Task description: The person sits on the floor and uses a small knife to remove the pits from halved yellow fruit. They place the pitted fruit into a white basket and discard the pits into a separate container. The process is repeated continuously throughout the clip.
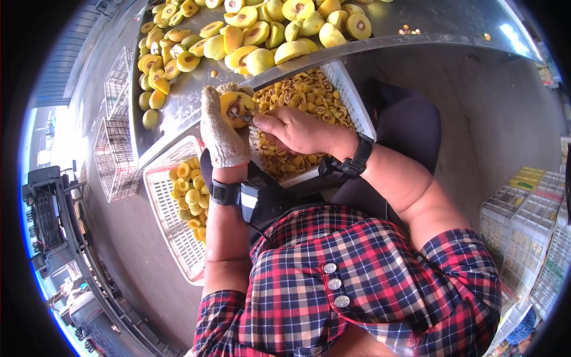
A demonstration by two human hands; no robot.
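My left hand, in a knitted white glove, holds a halved yellow fruit, cut face towards my right hand. My bare right hand grips a small metal tool whose tip is at the brown pit hollow of that half. The tool's handle is hidden in my fingers. Both hands are over the near edge of a metal table, beside a white crate of small cut fruit pieces. Many halved yellow fruits lie piled on the table.
A white and red plastic basket with hollowed fruit halves stands at lower left. Empty-looking crates stand on the floor beyond it. Stacked crates are at the right. Small pit pieces lie on the table.
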